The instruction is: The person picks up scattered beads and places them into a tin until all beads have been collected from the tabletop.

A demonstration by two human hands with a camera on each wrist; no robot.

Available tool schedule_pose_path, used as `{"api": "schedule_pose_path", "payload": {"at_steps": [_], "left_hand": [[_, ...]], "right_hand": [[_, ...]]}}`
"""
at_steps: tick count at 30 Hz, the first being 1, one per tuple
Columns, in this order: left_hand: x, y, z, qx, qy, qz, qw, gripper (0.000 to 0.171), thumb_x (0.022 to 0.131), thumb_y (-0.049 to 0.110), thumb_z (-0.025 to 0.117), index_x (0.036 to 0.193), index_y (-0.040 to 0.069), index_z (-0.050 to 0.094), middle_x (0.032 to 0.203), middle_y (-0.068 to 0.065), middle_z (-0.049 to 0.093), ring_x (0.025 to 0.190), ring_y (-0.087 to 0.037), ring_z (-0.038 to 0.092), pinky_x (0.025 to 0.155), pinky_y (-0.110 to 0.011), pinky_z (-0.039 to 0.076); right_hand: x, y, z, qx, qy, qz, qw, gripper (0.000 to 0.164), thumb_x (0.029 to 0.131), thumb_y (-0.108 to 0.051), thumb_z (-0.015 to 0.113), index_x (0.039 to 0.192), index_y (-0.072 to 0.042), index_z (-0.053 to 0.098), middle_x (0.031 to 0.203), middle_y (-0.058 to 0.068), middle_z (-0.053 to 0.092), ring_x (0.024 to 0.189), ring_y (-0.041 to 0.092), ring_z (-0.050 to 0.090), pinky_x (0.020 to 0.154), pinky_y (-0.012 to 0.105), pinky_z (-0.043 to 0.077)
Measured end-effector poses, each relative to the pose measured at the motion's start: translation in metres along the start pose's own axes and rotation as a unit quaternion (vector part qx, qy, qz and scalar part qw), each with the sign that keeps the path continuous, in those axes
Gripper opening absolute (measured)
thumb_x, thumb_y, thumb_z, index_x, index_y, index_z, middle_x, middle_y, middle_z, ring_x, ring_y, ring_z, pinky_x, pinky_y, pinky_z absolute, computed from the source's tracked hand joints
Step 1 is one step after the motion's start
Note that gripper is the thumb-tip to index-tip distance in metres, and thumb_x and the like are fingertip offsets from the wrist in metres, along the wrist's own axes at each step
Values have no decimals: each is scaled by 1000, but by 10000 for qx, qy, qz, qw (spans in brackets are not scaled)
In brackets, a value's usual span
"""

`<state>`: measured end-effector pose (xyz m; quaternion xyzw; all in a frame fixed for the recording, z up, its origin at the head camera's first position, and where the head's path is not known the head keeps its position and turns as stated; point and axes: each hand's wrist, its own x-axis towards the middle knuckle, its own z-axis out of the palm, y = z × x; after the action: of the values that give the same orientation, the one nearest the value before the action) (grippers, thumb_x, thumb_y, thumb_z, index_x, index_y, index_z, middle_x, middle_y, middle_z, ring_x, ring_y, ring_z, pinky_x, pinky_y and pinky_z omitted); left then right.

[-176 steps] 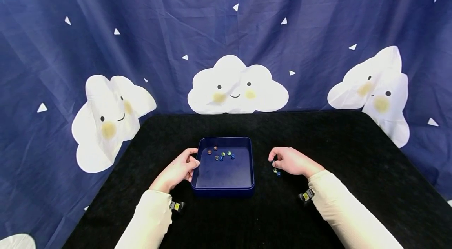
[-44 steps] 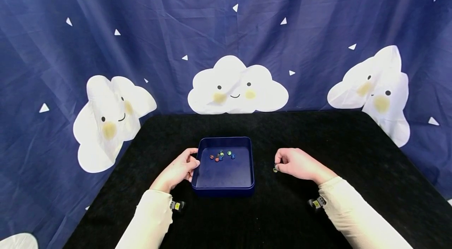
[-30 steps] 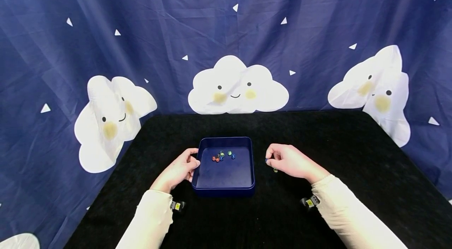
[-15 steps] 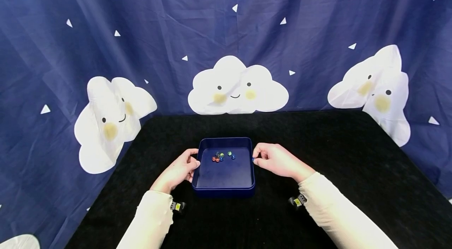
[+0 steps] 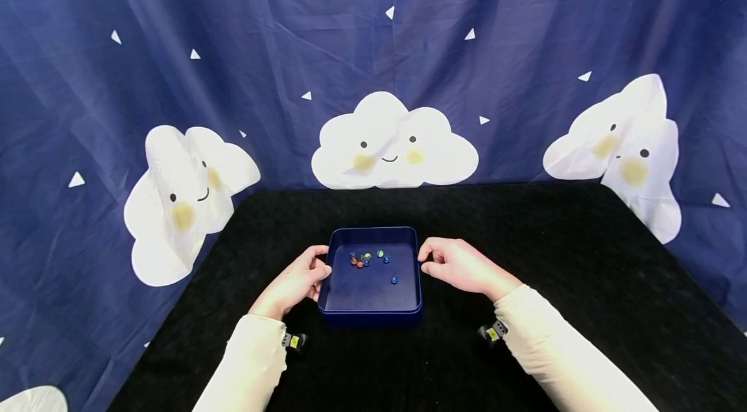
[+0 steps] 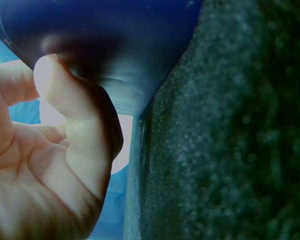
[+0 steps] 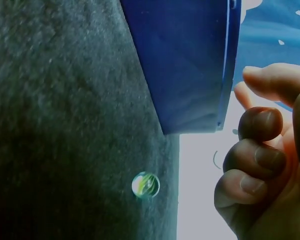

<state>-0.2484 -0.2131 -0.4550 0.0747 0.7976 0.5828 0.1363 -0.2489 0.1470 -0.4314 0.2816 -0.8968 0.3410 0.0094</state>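
Note:
A square dark blue box (image 5: pixel 370 318), open at the top, stands on the black tabletop. My left hand (image 5: pixel 296 281) grips its left wall, with the thumb at the rim and a bent finger against the outer side (image 6: pixel 125 30). Several glass marbles (image 5: pixel 359 264), orange, green and blue, lie grouped inside towards the back. One blue marble (image 5: pixel 393 280) is apart from them, nearer the front right. My right hand (image 5: pixel 467 268) hovers beside the right wall, thumb and index finger parted with nothing between them, the other fingers bent.
A clear marble with green and yellow swirls (image 7: pixel 146 185) lies on the black cloth (image 7: pixel 65 125) to the right of the box; my right hand hides it in the head view. Behind the table hangs a blue curtain (image 5: pixel 268 61) with white clouds.
My right hand has picked a blue marble off the cloth, moved left to the box and let it go inside. Some marbles in the box have shifted. My left hand stays put.

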Motion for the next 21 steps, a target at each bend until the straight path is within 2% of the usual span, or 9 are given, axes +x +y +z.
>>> {"api": "schedule_pose_path", "payload": {"at_steps": [6,11,21], "left_hand": [[1,-1,0,-56,-33,-14,10000,49,99,4,53,146,0,38,86,-13,51,61,-21,51,52,-34,53],[2,-3,1,-27,-14,-12,10000,49,99,5,53,146,0,38,88,-16,52,61,-21,51,52,-34,52],[2,1,0,-74,-44,-9,10000,50,97,4,55,145,2,40,85,-12,51,62,-21,52,53,-34,53]], "right_hand": [[-4,8,-1,-74,-58,78,9999,10,88,-17,72,97,-20,68,65,-11,50,58,7,49,61,29,44],[-12,16,-5,-94,-171,220,9996,9,89,-17,72,96,-21,67,65,-11,51,55,6,53,60,29,46],[-27,39,-14,-411,-214,380,9982,14,85,-13,73,97,-18,67,66,-11,50,57,5,48,61,29,43]]}}
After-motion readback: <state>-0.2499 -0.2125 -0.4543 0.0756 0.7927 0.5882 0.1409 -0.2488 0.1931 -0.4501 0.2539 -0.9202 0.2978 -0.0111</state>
